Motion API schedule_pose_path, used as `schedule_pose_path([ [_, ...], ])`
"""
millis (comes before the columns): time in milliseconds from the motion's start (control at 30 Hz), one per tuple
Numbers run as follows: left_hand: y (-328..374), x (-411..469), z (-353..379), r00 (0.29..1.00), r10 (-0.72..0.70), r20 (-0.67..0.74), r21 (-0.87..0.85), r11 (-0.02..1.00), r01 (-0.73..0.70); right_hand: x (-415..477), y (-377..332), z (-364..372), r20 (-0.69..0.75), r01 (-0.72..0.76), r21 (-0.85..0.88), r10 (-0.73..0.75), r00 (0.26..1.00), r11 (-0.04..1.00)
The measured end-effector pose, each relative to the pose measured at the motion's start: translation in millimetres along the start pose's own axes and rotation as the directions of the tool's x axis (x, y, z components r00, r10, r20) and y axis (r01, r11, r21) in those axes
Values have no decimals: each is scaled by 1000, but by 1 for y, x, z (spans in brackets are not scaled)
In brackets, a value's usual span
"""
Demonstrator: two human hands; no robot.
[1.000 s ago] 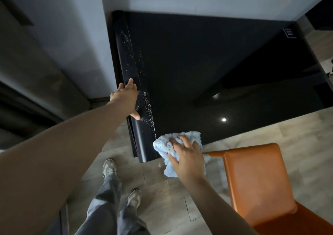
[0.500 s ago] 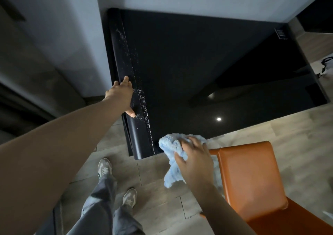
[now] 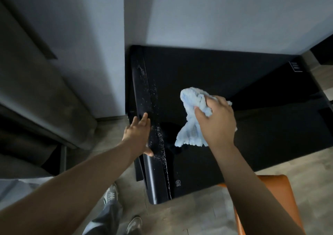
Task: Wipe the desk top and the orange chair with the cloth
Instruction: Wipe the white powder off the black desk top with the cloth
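Cloth (image 3: pixel 193 119), light blue and fluffy, is bunched in the right hand (image 3: pixel 218 119), whose fingers curl tight around it, over the shiny black tabletop (image 3: pixel 234 83). The left hand (image 3: pixel 138 135) rests with straight fingers on the tabletop's left edge, beside white specks (image 3: pixel 156 126). The orange chair (image 3: pixel 281 195) stands near.

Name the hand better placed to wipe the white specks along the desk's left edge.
Right. The right hand grips the blue cloth over the desk top, just beside the specks. The left hand rests straight-fingered on the desk's edge, holding no cloth.
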State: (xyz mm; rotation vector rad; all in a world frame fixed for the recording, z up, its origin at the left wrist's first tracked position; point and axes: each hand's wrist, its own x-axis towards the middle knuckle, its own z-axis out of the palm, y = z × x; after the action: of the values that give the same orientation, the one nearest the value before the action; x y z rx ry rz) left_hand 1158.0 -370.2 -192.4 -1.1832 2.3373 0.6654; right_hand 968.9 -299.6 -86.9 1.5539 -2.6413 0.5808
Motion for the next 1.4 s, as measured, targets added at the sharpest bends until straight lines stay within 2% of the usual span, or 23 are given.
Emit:
schedule_pose_path([
  [167,-21,2,-20,996,82,-30,-192,978,-86,59,-23,21,7,58,8,-58,998,998],
  [367,-58,15,-46,990,-26,-141,-319,948,-21,132,-49,60,42,119,9,-120,992,993],
  [567,-76,41,-64,983,-69,-170,-389,921,-3,203,-75,114,115,136,45,-140,983,990],
  [733,-73,63,-68,985,-9,-175,-397,915,-63,243,-93,149,210,118,-16,-112,971,993],
  [967,-77,88,-61,994,29,-103,-348,935,-64,262,-114,193,357,124,-229,-35,933,965],
  [1167,-80,91,-57,990,53,-130,-356,929,-97,265,-110,217,455,172,-161,-82,887,972],
  [1400,-81,95,-54,991,46,-124,-360,929,-88,275,-111,220,467,119,-130,-45,883,984],
])
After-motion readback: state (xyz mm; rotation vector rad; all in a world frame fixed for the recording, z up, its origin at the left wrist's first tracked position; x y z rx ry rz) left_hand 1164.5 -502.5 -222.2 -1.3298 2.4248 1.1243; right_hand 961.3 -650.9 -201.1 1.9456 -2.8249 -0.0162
